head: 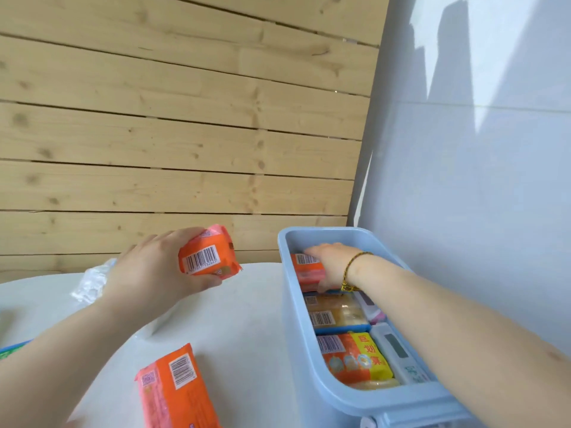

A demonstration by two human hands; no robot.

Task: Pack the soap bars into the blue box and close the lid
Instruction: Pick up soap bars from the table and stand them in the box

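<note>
The open blue box (296,341) stands on the white table at the right, holding several wrapped soap bars. My right hand (335,262) reaches into its far end and presses on an orange soap bar (307,268) there. A yellow-brown bar (335,313) and an orange-yellow bar (355,356) lie nearer me, with white bars along the right wall. My left hand (154,273) grips another orange soap bar (207,256), barcode up, above the table left of the box. A third orange bar (176,387) lies on the table near me.
Crumpled clear plastic (91,281) lies at the table's far left. A blue-green edge (14,350) shows at the left border. A wooden plank wall rises behind the table, with a pale wall on the right. The box's lid hinge (401,418) sits at its near end.
</note>
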